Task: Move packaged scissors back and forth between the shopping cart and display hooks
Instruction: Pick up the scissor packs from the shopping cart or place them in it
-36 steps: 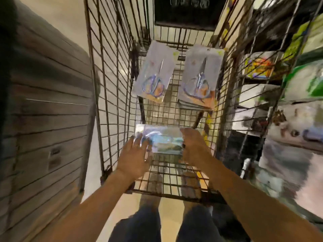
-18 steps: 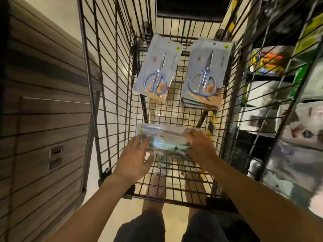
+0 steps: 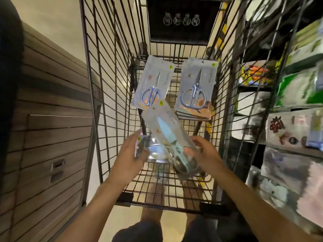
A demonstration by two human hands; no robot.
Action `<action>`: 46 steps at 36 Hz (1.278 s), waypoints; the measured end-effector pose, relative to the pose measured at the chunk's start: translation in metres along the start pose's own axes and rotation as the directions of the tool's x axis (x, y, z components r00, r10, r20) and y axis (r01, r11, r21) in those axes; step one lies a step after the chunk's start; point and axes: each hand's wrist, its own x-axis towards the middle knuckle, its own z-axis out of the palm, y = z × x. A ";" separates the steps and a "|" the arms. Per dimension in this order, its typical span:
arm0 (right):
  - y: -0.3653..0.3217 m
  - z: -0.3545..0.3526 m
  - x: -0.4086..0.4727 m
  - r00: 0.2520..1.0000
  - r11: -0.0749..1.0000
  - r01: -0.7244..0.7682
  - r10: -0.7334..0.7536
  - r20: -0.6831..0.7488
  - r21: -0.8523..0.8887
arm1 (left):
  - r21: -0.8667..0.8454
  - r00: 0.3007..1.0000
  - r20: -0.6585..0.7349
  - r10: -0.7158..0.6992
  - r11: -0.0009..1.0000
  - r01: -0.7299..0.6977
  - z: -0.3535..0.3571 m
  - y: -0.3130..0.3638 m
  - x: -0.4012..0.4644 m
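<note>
The right hand pinches the handle end of a clear plastic pack of pale blue scissors, tilted with its tip to the far left, probably to separate it. The left hand grips a second clear pack. Both are above the near end of the black wire shopping cart.

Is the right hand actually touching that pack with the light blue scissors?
Touching. In the head view the right hand has its thumb and fingers curled round the lower end of the blue scissors pack, lifted above the cart floor.
</note>
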 end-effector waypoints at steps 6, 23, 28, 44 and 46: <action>-0.005 0.017 -0.010 0.994 0.926 -0.092 0.107 -0.021 0.367 | -0.420 0.989 0.062 -0.135 0.895 0.148 0.014 0.022 0.012; 0.005 0.046 -0.002 0.996 0.967 -0.040 0.020 0.084 0.253 | -0.522 0.995 -0.074 -0.071 0.853 0.022 0.008 0.033 0.010; 0.039 0.041 0.029 0.998 0.991 -0.039 0.033 -0.045 -0.132 | -0.359 0.988 -0.152 -0.027 0.933 -0.030 0.000 0.031 0.011; 0.081 0.043 0.050 0.980 0.647 0.127 -0.201 -0.008 -0.752 | -0.298 0.993 -0.113 -0.021 0.955 -0.013 -0.006 0.013 0.007; 0.076 0.042 0.051 0.971 0.654 0.138 -0.236 -0.027 -0.744 | -0.317 0.993 -0.117 -0.026 0.948 -0.012 -0.006 0.013 0.006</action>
